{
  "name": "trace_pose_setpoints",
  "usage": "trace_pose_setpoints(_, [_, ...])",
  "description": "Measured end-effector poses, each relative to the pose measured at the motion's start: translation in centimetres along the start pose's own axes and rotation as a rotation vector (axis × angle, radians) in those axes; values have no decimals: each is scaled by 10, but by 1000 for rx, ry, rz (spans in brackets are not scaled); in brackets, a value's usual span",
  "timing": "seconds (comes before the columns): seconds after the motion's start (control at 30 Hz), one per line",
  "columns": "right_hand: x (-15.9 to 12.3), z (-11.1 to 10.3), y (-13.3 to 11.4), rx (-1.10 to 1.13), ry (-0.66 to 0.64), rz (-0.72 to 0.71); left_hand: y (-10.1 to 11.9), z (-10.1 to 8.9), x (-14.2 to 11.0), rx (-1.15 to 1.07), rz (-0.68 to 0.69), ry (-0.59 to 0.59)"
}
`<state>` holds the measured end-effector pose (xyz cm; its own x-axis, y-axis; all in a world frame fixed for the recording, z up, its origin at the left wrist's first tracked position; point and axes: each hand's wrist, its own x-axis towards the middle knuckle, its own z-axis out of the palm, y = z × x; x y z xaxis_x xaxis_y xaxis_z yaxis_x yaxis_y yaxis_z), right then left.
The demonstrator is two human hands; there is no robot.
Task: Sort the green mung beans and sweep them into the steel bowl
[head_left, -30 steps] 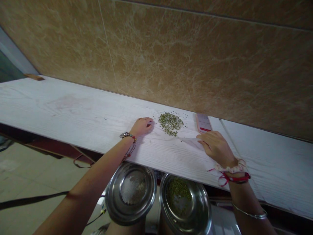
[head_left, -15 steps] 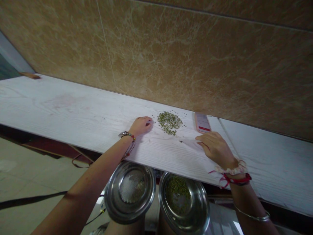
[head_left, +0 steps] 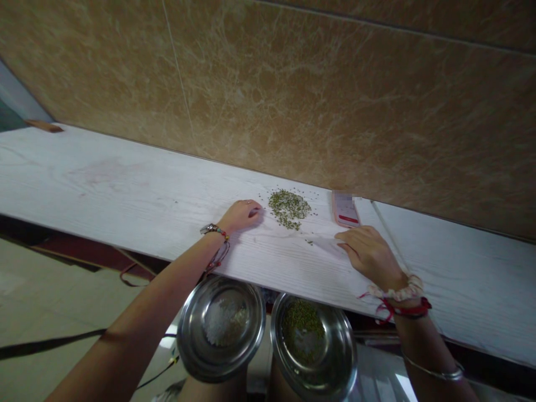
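My left hand [head_left: 243,215] rests on the white tabletop [head_left: 125,184], its fingers loosely curled and the thumb a little apart. Just right of its fingertips lies a loose patch of small green beans [head_left: 288,207], like mung beans. My right hand [head_left: 368,251] hovers low over the table with thumb and fingers drawn together. Something thin and pale seems to reach left from its fingertips, too faint to name. A few beans [head_left: 310,242] lie between this hand and the patch. A phone [head_left: 345,209] with a lit screen sits just beyond my right fingers.
Two steel bowls rest on my legs below the table edge. The left bowl [head_left: 184,346] holds whitish, grain-like stuff; the right bowl [head_left: 341,357] holds green beans. A brown tiled wall [head_left: 268,100] rises behind the table. A small wooden piece [head_left: 44,125] lies far left.
A few more beans show at the small spot left of my right fingers. Both hands hold nearly the same places; the view has shifted very slightly.
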<state>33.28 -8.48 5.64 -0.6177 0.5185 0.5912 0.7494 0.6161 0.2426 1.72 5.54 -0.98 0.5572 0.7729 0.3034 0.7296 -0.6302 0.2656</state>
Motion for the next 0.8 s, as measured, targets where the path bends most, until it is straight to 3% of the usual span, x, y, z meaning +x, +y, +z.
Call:
trace_pose_setpoints(0.6, [0, -15, -8, 1, -27, -29, 2, -2, -2, -33, -9, 23])
trace_pose_setpoints(0.8, [-8, -16, -6, 54, -36, 24, 0, -1, -2, -46, -6, 27])
